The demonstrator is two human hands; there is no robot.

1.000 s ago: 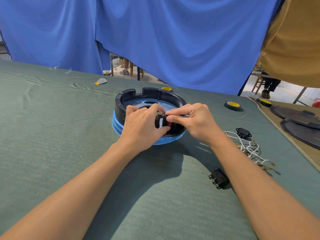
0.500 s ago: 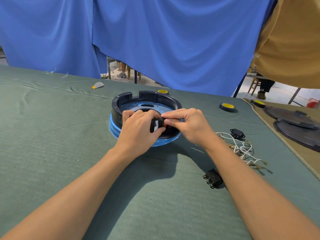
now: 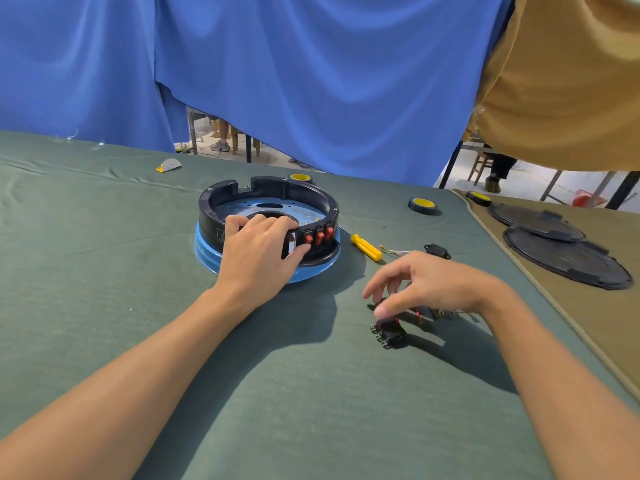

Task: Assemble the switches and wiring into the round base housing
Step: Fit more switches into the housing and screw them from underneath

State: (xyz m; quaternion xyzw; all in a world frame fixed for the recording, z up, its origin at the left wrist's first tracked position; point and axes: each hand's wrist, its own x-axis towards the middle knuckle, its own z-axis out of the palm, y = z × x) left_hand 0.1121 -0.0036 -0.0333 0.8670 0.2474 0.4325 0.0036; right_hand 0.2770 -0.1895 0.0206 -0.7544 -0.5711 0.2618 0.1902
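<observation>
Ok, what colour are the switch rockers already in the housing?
The switch rockers in the housing are red; head view.

Round black housing on blue base — three red switches seated; loose black switch lies apart.

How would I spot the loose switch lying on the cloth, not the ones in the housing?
From the round black housing that the left hand grips, move right and nearer across the green cloth to the right hand. The loose switch lies just below its thumb: a black block with bare metal prongs, unlike the three red rocker switches seated in the housing wall.
</observation>
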